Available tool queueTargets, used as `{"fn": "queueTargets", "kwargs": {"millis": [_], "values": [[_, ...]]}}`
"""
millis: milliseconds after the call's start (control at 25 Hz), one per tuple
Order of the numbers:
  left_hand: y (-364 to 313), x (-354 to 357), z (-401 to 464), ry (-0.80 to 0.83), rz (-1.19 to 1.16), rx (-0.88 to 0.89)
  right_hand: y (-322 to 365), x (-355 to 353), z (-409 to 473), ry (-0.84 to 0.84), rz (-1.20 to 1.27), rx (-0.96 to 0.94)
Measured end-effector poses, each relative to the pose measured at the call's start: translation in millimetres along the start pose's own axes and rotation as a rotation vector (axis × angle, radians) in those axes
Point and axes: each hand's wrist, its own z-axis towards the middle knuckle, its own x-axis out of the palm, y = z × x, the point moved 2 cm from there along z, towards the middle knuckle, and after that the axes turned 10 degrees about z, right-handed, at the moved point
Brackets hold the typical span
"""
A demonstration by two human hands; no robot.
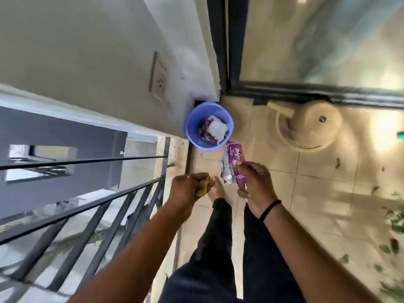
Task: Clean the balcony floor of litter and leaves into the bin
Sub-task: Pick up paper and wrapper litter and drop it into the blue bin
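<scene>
A blue bin [192, 136] stands in the corner against the wall, with crumpled wrappers and white paper inside. My right hand [254, 182] pinches a purple and silver snack wrapper [231, 162], held upright just short of the bin's near rim. My left hand [188, 189] grips a small crumpled yellowish piece of litter [204, 186], level with the right hand and to its left. Green leaves [391, 248] lie scattered on the tiled floor at the right.
A dark metal railing [98, 202] runs along the left edge of the balcony. A beige pedestal fan base [306, 127] stands right of the bin, before a dark-framed glass door [317, 90]. My legs and bare feet are below my hands.
</scene>
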Motion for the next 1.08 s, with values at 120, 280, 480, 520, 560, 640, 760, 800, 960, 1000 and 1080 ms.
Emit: {"fn": "queueTargets", "kwargs": {"millis": [120,280,480,520,560,640,760,800,960,1000,1080], "values": [[-11.3,16.8,89.6,-0.027,0.058,0.007,-29.8,-12.8,51.7,-0.047,-0.048,0.003],[-47.2,34.7,205.1,-0.068,-0.041,0.032,-57.0,-32.0,111.0,-0.046,-0.150,0.064],[-52.8,36.9,271.1,-0.031,0.133,-0.061,-75.3,-43.0,166.4,-0.054,-0.318,0.110],[-53.3,37.1,271.9,-0.065,0.135,-0.080,-74.3,-41.6,172.0,-0.054,-0.336,0.115],[-54.9,37.8,271.4,-0.100,0.088,-0.079,-72.7,-38.3,176.4,-0.049,-0.330,0.126],[-57.4,38.1,276.9,-0.144,0.000,-0.054,-67.9,-28.7,184.4,-0.047,-0.292,0.141],[-66.2,44.4,272.6,-0.140,0.020,-0.011,-59.4,-9.7,197.0,-0.022,-0.285,0.120],[-64.6,44.6,271.5,-0.110,0.061,-0.029,-57.6,-3.8,201.7,0.003,-0.289,0.115],[-30.6,22.1,288.1,-0.241,0.154,-0.097,-57.4,14.8,227.4,0.059,-0.446,0.137],[-22.4,21.0,288.5,-0.283,0.154,-0.024,-57.1,18.5,233.5,0.049,-0.488,0.140],[2.6,28.2,281.1,-0.269,0.198,0.024,-55.4,26.1,243.9,0.012,-0.485,0.126]]}}
